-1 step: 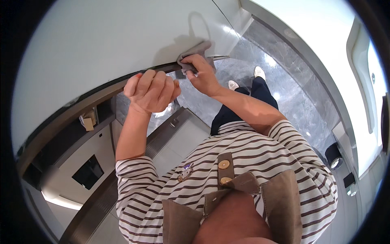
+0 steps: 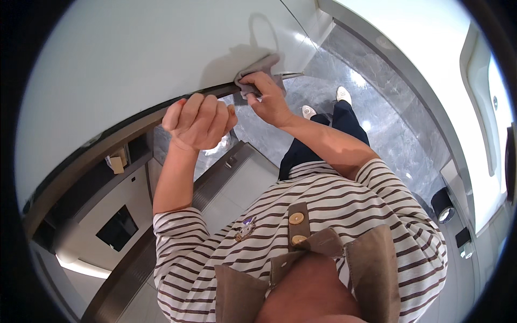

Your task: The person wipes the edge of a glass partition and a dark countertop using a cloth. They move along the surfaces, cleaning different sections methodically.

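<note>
A large pale door panel (image 2: 145,59) spreads across the upper left, with a dark brown edge (image 2: 121,119) along its lower side. My left hand (image 2: 199,123) is closed at that edge, knuckles up; its fingertips are hidden. To its right, my right hand (image 2: 271,103) pinches a crumpled grey cloth (image 2: 259,67) between thumb and fingers. The cloth is folded over the end of the brown edge and lies partly against the pale face. A shadow of my hands falls on the panel above.
Below the left arm are a dark shelf with a small cardboard box (image 2: 115,163) and a pale wall with a black rectangular panel (image 2: 117,228). Grey marbled floor (image 2: 385,126) lies beyond my white shoes (image 2: 343,96). A curved white wall (image 2: 431,37) rises at the right, near a black cylinder (image 2: 442,205).
My left hand has shifted very slightly left. The right hand and the cloth stay where they were.
</note>
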### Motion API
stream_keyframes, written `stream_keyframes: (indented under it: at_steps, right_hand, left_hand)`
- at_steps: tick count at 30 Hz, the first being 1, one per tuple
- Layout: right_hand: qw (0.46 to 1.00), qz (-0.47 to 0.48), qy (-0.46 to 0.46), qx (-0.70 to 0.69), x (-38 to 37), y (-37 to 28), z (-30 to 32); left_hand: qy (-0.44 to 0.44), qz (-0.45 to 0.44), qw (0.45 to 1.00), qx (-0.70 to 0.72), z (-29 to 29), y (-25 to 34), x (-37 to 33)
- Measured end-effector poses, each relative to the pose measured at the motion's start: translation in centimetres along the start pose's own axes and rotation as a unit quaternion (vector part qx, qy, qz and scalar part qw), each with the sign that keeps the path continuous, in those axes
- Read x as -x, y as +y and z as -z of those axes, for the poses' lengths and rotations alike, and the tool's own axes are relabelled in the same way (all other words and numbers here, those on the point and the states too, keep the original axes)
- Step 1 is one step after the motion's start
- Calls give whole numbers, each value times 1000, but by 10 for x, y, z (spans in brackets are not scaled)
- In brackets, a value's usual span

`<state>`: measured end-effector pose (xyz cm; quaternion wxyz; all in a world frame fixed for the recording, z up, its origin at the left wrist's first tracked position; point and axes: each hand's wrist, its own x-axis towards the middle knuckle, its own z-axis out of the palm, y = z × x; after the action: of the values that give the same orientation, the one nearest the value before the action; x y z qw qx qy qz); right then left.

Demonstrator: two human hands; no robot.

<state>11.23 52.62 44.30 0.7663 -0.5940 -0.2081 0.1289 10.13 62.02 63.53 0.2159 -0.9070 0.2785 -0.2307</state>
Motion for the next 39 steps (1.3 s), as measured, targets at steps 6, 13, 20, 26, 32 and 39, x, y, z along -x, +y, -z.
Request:
stream_keyframes:
  at_steps: [6,13,20,26,32,39]
  right_hand:
    - [999,-30,22,3,19,28,2]
    - [997,-62,47,15,28,68,2]
    - [990,-113,71,33,36,100,-3]
    - [971,-218,93,15,43,132,-9]
    - [976,-197,85,26,49,92,-7]
    - [983,-137,112,59,54,110,-14]
  left_hand:
    - [-3,11,999,-42,-1,10,2]
    - [-22,8,995,-94,-5,15,5]
    - [-47,2,991,-122,-3,12,8]
    - [-39,-12,992,-119,12,4,17]
    - [-32,-4,993,-110,29,9,9]
    - [-48,0,993,-107,34,8,0]
